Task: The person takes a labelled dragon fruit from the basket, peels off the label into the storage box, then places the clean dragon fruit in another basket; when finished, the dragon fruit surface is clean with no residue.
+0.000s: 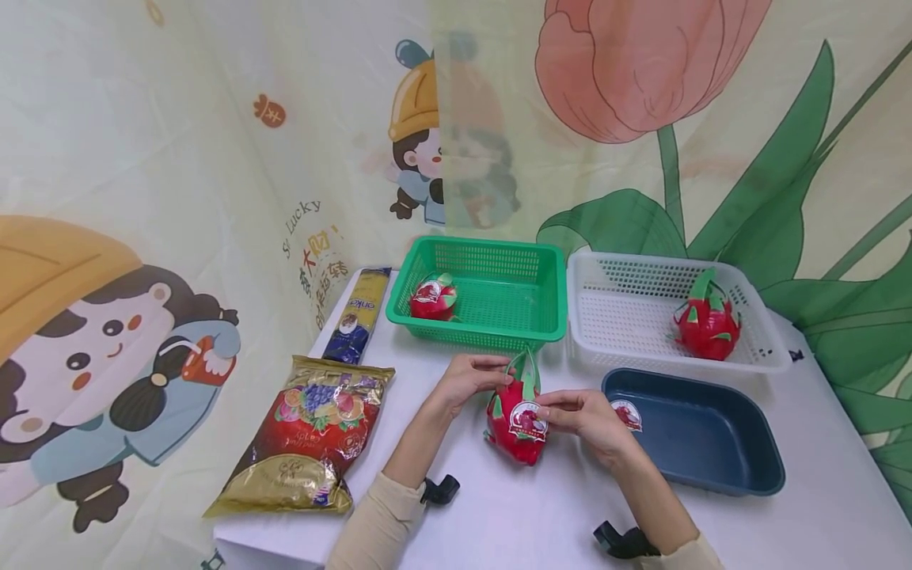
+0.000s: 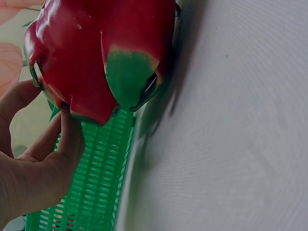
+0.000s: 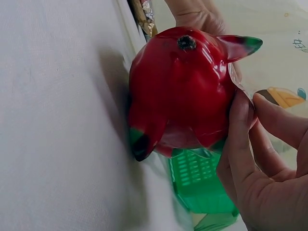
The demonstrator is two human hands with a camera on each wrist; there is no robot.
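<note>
A red dragon fruit with green-tipped scales rests on the white table in the head view. My left hand grips it near its leafy top, thumb and fingers on a scale in the left wrist view. On its upper side is a round white-edged sticker. My right hand pinches the edge of this sticker between thumb and finger. From the right wrist view, that edge stands away from the red skin. The rest of the sticker is hidden there.
Behind are a green basket and a white basket, each holding a dragon fruit. At right, a navy tray bears a similar round sticker at its left end. A candy bag and a yellow-blue packet lie left.
</note>
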